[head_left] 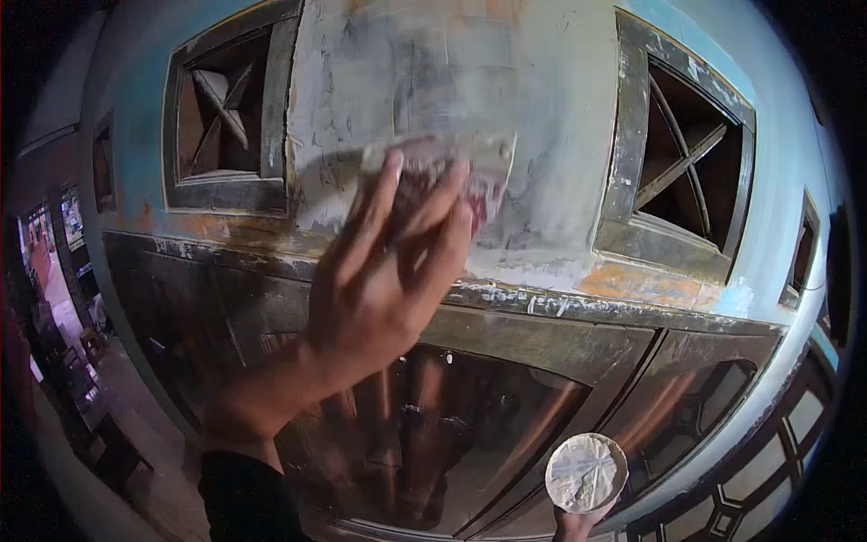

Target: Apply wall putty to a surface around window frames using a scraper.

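Head view, looking at a wall point(560, 117) with bare grey patches: a flat spreader point(429, 165) lies against it near 12 o'clock, smeared pale and reddish and blurred at the edges. The left hand point(384, 280) grips it, fingers spread over its face; the thumb's hold cannot be made out. At 5 o'clock, the right hand point(578, 522) holds a round bowl point(624, 470) from below, its fingers mostly hidden, with whitish paste point(582, 471) inside.

The spreader looks thin and light, probably a little springy, so it should flex under pressure rather than break. Wet smears likely make its face slippery; the best hold seems to be the edge farthest from the wall, thumb behind and fingertips spread evenly across the front. The bowl should feel heavier, its load soft and thick; a palm beneath with fingers around the side would keep it level and leave the mouth clear. Framed vents point(237, 196) sit at 10 and 2 o'clock, apart from the spreader.
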### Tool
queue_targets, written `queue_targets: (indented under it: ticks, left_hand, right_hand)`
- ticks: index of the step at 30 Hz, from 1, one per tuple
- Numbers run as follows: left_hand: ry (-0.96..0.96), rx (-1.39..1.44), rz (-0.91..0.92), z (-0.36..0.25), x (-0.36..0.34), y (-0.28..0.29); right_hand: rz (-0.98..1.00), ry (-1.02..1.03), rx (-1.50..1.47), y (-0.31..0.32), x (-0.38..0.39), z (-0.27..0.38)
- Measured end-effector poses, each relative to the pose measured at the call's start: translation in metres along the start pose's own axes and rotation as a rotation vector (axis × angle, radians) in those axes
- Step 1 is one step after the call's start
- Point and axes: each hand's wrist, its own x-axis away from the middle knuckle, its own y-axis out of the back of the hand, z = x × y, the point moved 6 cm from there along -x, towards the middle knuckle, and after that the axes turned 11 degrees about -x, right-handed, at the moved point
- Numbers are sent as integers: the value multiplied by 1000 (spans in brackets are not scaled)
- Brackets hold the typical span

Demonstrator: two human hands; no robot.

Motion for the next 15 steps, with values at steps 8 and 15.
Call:
queue_targets:
  ticks: [8,15]
  left_hand:
    - [0,-16,-86,80,-110,-69]
    - [-90,11,55,-4,39,-41]
  right_hand:
    - [244,-180,-477,5,-25,-38]
    - [195,-98,-412,5,-12,-35]
